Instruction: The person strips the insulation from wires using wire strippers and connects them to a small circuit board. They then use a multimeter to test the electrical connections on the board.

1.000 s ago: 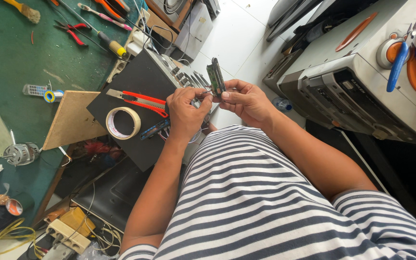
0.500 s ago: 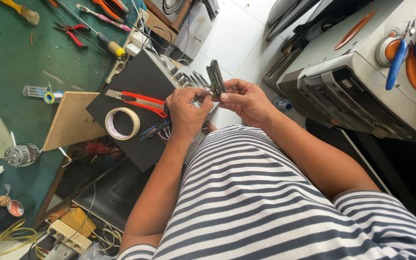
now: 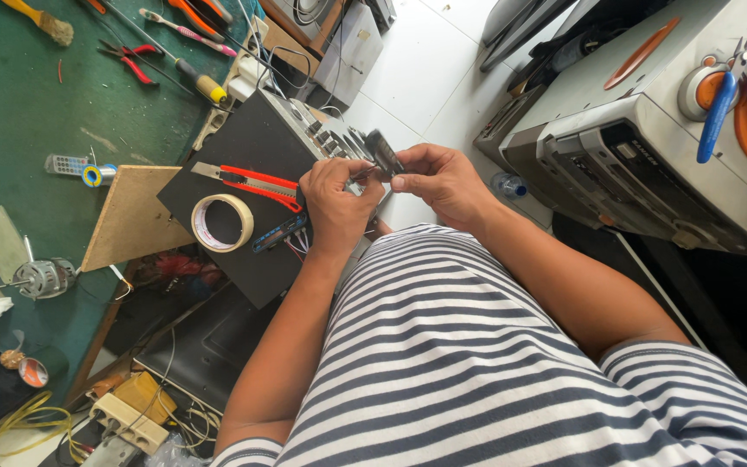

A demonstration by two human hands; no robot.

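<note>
My right hand [image 3: 447, 183] pinches a small dark flat part [image 3: 384, 153], like a little circuit board, at its lower end. My left hand [image 3: 335, 203] is curled into a fist just left of it. A thin silvery tool [image 3: 362, 174] sticks out of that fist toward the part. Both hands hover over the edge of a black electronic box [image 3: 257, 143] with a row of knobs. My striped shirt [image 3: 443, 363] fills the lower frame.
On the black box lie a red utility knife [image 3: 248, 180] and a roll of tape [image 3: 222, 223]. The green bench [image 3: 36, 104] carries pliers, screwdrivers, a brush and a wooden board [image 3: 131, 216]. A grey machine [image 3: 650, 147] with blue cutters [image 3: 719, 108] stands at the right.
The small dark part has tilted and dropped slightly between my fingers. Both hands stay in nearly the same place.
</note>
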